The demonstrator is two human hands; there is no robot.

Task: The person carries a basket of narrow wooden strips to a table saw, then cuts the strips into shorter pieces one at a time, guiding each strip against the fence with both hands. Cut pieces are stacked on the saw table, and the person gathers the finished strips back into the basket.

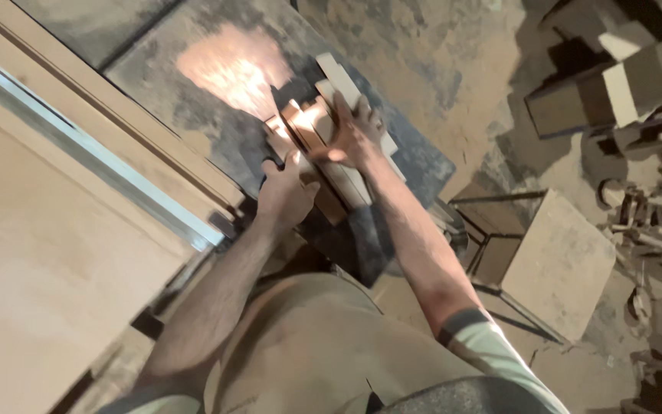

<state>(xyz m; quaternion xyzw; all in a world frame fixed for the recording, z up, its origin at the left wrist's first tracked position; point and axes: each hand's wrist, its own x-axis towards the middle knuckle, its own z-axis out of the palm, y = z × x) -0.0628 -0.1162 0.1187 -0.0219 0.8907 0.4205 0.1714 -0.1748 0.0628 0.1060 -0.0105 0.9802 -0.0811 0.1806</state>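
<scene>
At the centre of the frame we press a bundle of short wooden strips (pixel 329 146) flat onto a dusty dark machine table (pixel 185 115). Our right hand (pixel 355 132) lies over the top of the strips, fingers spread wide; our left hand (pixel 286 195) grips their near end, fingers curled around it. A pale board (pixel 47 253) fills the left; a sawdust-covered stool (pixel 557 264) stands lower right.

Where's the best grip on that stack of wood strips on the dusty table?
Probably the long side edges of the wood strips, near the end closest to the body: they lie flat and narrow. The right hand presses on top; the left hand braces the near end.
</scene>
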